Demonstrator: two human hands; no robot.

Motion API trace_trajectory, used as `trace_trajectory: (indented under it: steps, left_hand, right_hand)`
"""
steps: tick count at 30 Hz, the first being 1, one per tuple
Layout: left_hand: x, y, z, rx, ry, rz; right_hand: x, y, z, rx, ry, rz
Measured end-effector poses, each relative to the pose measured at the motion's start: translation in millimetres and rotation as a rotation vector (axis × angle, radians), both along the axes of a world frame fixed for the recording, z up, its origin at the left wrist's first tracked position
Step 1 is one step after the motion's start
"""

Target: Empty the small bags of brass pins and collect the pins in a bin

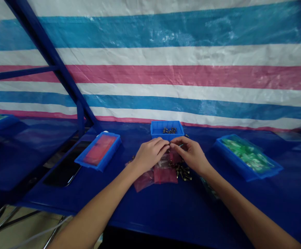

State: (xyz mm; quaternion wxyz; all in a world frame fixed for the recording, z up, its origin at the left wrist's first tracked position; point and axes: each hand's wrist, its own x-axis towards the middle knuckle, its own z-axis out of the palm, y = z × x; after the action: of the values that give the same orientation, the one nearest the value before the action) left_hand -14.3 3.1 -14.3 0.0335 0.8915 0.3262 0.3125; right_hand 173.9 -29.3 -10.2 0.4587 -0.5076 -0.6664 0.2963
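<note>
My left hand (150, 152) and my right hand (190, 154) meet fingertip to fingertip above the blue table, both curled in a pinch on a small part too tiny to name. Under them lie several pink plastic bags (163, 173) and a heap of small dark metal parts (182, 172). Just behind my hands stands a small blue bin (167, 128) with a few of the same metal parts in it.
A blue tray with pink bags (98, 150) sits left of my hands. A blue tray of green parts (248, 157) sits to the right. A dark phone (62, 169) lies at the left edge. A blue metal frame (57, 65) rises at left, before a striped tarp.
</note>
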Motion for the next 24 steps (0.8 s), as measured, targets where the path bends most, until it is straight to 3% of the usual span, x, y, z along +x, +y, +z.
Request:
trace_trajectory:
  steps: [5,8,12,16,19,24]
  left_hand:
    - [0.3,1.9,-5.0,-0.013,-0.013,-0.018]
    - [-3.3,2.6,0.1,0.003,-0.035,-0.031]
    - [-15.1,8.9,9.3,0.051,-0.103,0.076]
    - [-23.7,18.6,9.6,0.115,-0.058,0.209]
    - [-23.6,21.4,6.4,0.123,0.037,0.246]
    - [-19.9,19.1,5.0,0.098,0.139,0.249]
  right_hand:
    - [3.3,-3.9,1.7,-0.02,-0.116,0.051]
    - [1.4,-7.0,9.8,0.113,-0.22,0.006]
    - [6.5,7.1,17.3,0.327,-0.298,-0.264]
    - [27.1,24.8,6.4,0.227,-0.426,-0.42]
    - [39.3,21.4,-4.5,0.196,-0.489,-0.352]
    - [33.1,8.5,-10.4,0.222,-0.614,-0.006]
